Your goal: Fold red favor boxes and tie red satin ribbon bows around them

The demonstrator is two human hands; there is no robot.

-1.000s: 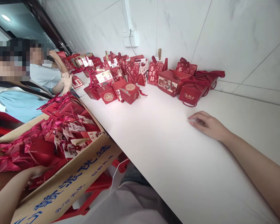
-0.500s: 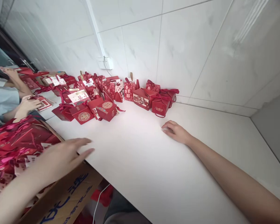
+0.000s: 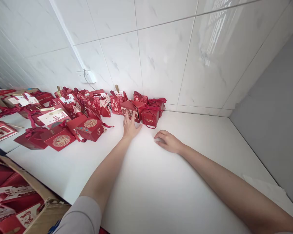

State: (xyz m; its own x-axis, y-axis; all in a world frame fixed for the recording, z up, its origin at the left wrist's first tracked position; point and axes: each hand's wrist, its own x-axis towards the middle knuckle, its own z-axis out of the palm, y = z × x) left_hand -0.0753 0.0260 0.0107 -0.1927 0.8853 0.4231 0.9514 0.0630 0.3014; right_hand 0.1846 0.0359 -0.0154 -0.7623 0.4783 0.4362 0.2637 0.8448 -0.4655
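My left hand (image 3: 131,126) is stretched far across the white table (image 3: 161,182), fingers spread open, its fingertips touching a red gift box (image 3: 130,109) in the row against the tiled wall. Just right of that box stands a small red bag with a ribbon handle (image 3: 150,117). My right hand (image 3: 167,141) rests palm down on the table, fingers loosely curled and holding nothing, a short way in front of the small red bag.
Several more red gift boxes and bags (image 3: 85,123) crowd the table's left and back. A cardboard carton (image 3: 36,211) holding red boxes sits at the lower left edge. A wall socket (image 3: 87,76) with a cable is above the boxes. A grey wall closes the right side.
My left hand left the carton and reached forward to the red gift box by the wall. The view swung right; the people at the left dropped out of sight.
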